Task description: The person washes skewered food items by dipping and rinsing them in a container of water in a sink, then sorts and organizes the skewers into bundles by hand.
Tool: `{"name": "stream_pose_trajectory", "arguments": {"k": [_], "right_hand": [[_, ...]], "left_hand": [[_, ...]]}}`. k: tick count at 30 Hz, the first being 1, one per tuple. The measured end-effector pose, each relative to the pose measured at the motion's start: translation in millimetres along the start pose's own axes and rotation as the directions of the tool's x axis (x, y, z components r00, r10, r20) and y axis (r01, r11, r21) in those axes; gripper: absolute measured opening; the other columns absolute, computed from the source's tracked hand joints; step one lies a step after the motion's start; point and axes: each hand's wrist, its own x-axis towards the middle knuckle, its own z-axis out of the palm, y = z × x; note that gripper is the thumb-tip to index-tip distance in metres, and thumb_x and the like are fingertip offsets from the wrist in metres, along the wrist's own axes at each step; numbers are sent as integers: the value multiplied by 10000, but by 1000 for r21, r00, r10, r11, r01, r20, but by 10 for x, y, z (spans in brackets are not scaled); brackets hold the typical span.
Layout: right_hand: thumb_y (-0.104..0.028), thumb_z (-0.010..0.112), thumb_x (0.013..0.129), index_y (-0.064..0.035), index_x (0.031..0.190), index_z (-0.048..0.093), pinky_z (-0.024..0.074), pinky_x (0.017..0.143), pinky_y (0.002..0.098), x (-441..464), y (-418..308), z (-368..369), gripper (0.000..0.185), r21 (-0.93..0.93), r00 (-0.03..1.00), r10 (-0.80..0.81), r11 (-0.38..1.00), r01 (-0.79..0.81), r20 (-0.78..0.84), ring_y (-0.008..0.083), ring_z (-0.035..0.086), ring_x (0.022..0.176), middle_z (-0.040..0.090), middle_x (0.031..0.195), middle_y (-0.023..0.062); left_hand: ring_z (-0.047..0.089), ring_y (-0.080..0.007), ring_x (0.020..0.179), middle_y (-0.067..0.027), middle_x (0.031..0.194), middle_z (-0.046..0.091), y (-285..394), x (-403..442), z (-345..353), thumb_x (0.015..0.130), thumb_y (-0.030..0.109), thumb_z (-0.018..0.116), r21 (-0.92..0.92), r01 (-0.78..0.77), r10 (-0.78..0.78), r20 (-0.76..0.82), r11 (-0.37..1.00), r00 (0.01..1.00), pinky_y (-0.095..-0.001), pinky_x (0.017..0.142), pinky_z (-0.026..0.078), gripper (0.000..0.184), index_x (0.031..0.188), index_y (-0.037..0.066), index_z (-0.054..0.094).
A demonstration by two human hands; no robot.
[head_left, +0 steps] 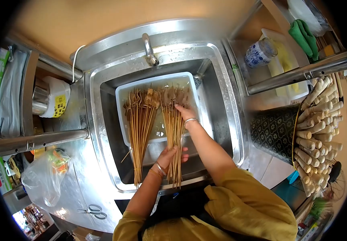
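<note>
In the head view, a bundle of wooden skewers (172, 124) with food on their far ends leans over the near rim of a white basin (121, 86). My left hand (169, 158) is wrapped round the lower sticks of this bundle. Higher up, my right hand (186, 113) grips the same bundle from the right, just below the food, its thumb on top and its other fingers mostly hidden. A second bundle of skewers (139, 124) rests to the left, untouched, its food ends over shallow water in the basin.
The basin stands in a steel sink (95, 100) under a faucet (150, 54). Scissors (94, 211) and a plastic bag (47, 176) lie on the left counter. At right are a dark patterned container (273, 130) of thick pale sticks, a blue-white jar (257, 54) and a green cloth (303, 39).
</note>
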Motion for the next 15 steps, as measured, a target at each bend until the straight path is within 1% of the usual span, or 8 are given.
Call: {"name": "stream_pose_trajectory", "arguments": {"k": [2, 4, 6, 7, 10, 12, 14, 15], "right_hand": [[-25, 714, 686, 60, 1053, 523, 524, 637, 341, 102, 92, 127, 423, -354, 938, -341, 886, 300, -58, 247, 615, 776, 616, 916, 151], [-32, 733, 674, 71, 1045, 518, 529, 615, 347, 221, 81, 45, 442, -308, 965, -262, 916, 255, 21, 252, 619, 750, 618, 912, 156], [-51, 747, 672, 73, 1055, 520, 532, 613, 369, 332, 78, -57, 463, -31, 996, 84, 996, -84, -23, 254, 621, 753, 617, 934, 157], [-94, 749, 686, 73, 1081, 521, 536, 604, 381, 160, 6, -21, 486, 26, 1000, -5, 1000, 5, -3, 262, 624, 738, 617, 947, 158], [-152, 691, 762, 51, 1060, 529, 541, 579, 382, 59, -101, 82, 395, 60, 999, 31, 998, -30, -18, 242, 626, 707, 622, 879, 130], [-170, 710, 746, 49, 1083, 520, 540, 606, 401, 289, -158, 133, 445, 74, 997, 75, 994, -77, 35, 253, 624, 747, 622, 908, 135], [-212, 720, 738, 31, 1113, 510, 535, 642, 422, 850, -21, 24, 495, -115, 999, 9, 993, -13, -35, 264, 619, 786, 616, 954, 142], [-213, 707, 752, 10, 1132, 505, 530, 653, 427, 759, -93, 67, 484, -197, 996, -3, 980, -15, -92, 268, 614, 811, 610, 992, 139]], "left_hand": [[596, -225, 810, -133, 1051, 559, 0, 4, 0, 883, 193, 529, 34, -17, 16, 23, 999, 1000, -351, 711, 533, 344, 1188, 88, 410], [594, -228, 831, -138, 1098, 550, -36, -2, -35, 890, 192, 517, 61, -22, 20, 43, 998, 999, -361, 731, 533, 376, 1237, 111, 396], [594, -223, 822, -134, 1105, 544, -64, 40, -85, 879, 146, 530, 53, -101, 101, 8, 993, 995, -363, 726, 534, 396, 1245, 117, 381], [591, -209, 795, -132, 1084, 555, -28, 4, -30, 864, 83, 536, 5, -91, 91, 12, 996, 996, -350, 692, 533, 400, 1231, 117, 382], [577, -183, 749, -120, 1029, 568, -35, 22, -125, 857, 34, 526, 34, -71, 70, 32, 997, 997, -321, 644, 520, 388, 1208, 129, 392], [568, -171, 727, -108, 985, 571, -46, -2, -135, 849, 19, 529, 27, -75, 75, 25, 997, 997, -306, 627, 510, 389, 1197, 135, 399], [559, -159, 705, -96, 940, 573, -53, -16, -139, 841, 4, 532, 21, -73, 73, 15, 997, 997, -292, 610, 501, 391, 1186, 141, 406], [556, -155, 697, -84, 905, 565, -55, -17, -150, 837, 4, 538, 8, -61, 61, 7, 998, 998, -290, 608, 499, 406, 1190, 150, 402]]}}
